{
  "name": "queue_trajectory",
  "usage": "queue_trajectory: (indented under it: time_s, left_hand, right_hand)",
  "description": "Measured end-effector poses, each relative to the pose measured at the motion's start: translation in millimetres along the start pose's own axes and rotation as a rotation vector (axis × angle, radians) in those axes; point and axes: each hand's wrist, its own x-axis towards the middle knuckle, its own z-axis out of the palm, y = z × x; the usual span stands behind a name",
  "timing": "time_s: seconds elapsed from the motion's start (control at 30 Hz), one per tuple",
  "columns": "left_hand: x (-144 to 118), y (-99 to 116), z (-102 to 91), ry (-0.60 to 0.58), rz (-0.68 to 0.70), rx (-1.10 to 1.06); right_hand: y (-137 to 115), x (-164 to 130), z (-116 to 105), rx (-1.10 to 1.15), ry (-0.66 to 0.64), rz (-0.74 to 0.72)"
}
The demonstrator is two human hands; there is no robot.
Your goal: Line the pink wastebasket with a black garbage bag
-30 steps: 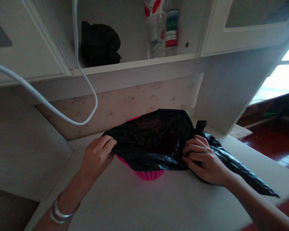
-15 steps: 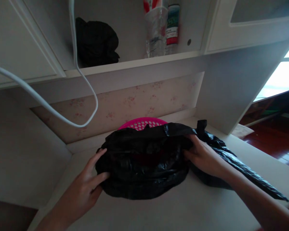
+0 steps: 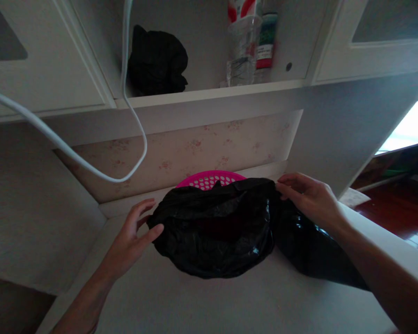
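A black plastic bag (image 3: 209,260) sits on the white desktop with its mouth spread wide, dark reddish inside. At its right rim, my right hand (image 3: 308,197) is closed, pinching the plastic between thumb and fingers. My left hand (image 3: 134,236) is at the left rim, fingers apart and thumb against the plastic, not gripping it. Behind the bag shows the rim of a pink perforated basket (image 3: 212,176); its lower part is hidden. A second shiny black bag (image 3: 313,255) lies at the right, partly beneath my right forearm.
A white cable (image 3: 90,171) hangs in a loop at the left. The shelf (image 3: 209,95) above bears a black bundle (image 3: 158,62), clear plastic cups (image 3: 242,51) and a green-and-red can (image 3: 266,41). Cabinet side panels stand left and right; a window is at far right.
My right hand has moved from inside the bag's mouth up and right to its rim. The mouth is wider. My left fingers have loosened from the side. The view has shifted slightly.
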Motion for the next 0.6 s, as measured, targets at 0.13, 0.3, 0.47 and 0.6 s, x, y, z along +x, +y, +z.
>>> queue_trajectory:
  time_s: [0.13,0.3,0.47,0.6]
  left_hand:
    - [26.6,22.5,23.4,-0.058,-0.082,0.066]
    - [35.4,38.2,24.0,-0.013,-0.189,0.021]
    - [29.0,47.7,18.5,0.013,-0.338,-0.230]
    - [29.5,47.8,16.4,-0.043,-0.464,-0.457]
  right_hand:
    - [-2.6,5.8,17.6,-0.079,-0.109,-0.262]
    - [-7.0,31.2,34.6,-0.091,-0.249,-0.105]
    - [-14.3,44.2,42.1,-0.042,-0.294,-0.055]
    - [-19.8,41.1,45.5,0.053,-0.330,0.007]
